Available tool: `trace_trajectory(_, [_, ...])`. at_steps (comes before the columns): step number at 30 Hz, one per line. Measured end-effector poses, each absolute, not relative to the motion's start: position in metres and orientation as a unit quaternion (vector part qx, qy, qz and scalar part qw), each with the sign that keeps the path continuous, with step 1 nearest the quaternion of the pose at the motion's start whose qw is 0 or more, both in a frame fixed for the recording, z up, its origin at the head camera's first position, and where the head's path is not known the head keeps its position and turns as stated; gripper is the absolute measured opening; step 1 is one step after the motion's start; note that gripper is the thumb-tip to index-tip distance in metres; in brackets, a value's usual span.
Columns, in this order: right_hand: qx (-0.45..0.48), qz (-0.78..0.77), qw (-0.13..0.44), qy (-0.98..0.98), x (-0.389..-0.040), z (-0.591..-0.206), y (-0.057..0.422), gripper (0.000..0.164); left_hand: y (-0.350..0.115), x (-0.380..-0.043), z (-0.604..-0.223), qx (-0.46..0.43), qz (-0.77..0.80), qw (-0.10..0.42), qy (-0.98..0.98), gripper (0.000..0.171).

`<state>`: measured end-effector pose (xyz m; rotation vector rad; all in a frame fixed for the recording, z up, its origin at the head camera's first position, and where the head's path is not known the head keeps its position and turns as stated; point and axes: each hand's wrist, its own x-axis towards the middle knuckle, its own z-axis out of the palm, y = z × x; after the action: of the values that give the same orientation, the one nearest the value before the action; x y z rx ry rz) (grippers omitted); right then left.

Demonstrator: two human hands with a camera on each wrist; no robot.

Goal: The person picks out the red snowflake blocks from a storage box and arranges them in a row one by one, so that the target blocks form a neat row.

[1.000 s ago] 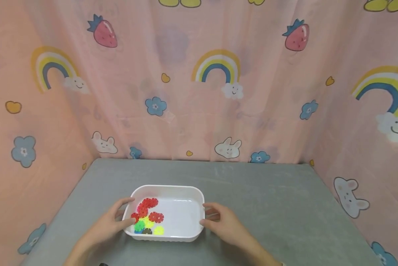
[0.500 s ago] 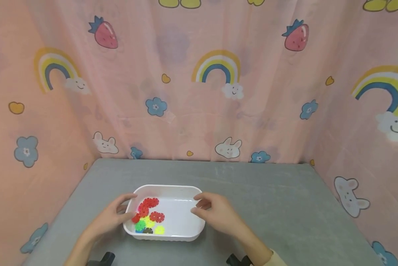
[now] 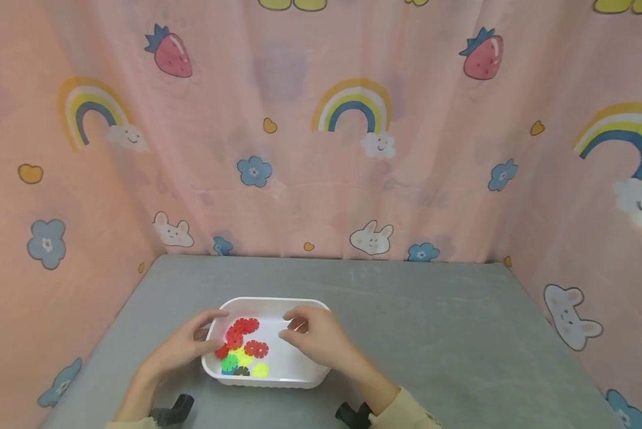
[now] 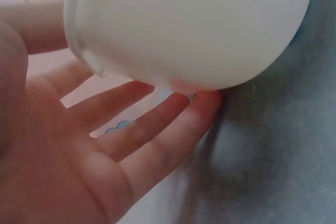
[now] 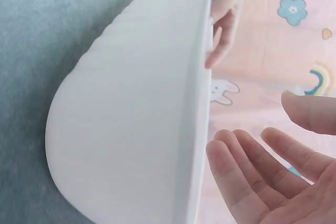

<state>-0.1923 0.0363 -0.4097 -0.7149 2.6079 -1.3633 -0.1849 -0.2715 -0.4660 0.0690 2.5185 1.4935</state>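
A white plastic basin (image 3: pixel 278 383) stands on the grey table, with several notched plastic snowflake discs (image 3: pixel 256 348) on the left of its floor. These are red, yellow, green, blue and dark. My left hand (image 3: pixel 183 345) holds the basin's left end, thumb over the rim; in the left wrist view its fingers (image 4: pixel 157 145) lie along the outer wall. Above the basin's right half hovers my right hand (image 3: pixel 321 336), touching no disc. Its fingers are loosely bent with thumb apart, and the right wrist view shows nothing between them (image 5: pixel 278 166).
The grey tabletop (image 3: pixel 433 333) extends behind and to both sides of the basin. A pink printed curtain (image 3: pixel 310 196) encloses the table at the back and sides. Black wrist mounts (image 3: pixel 176 411) sit under both wrists.
My right hand has let go of the basin's right end and moved left over its interior. My left hand has stayed on the left end, shifting slightly up the rim.
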Motion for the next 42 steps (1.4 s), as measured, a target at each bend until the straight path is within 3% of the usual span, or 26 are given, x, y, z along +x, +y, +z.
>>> trace_trajectory(10, [-0.245, -0.428, 0.076, 0.867, -0.205, -0.425, 0.002, 0.025, -0.274, -0.185, -0.464, 0.032, 0.519, 0.122, 0.846, 0.068])
trace_trajectory(20, [-0.228, -0.392, 0.138, 0.881, -0.213, -0.439, -0.025, 0.029, -0.279, -0.187, -0.467, 0.034, 0.523, 0.123, 0.843, 0.068])
trace_trajectory(42, [-0.242, -0.315, 0.146, 0.906, -0.223, -0.469, -0.033, 0.015, -0.28, -0.19, -0.469, 0.059, 0.528, 0.126, 0.838, 0.066])
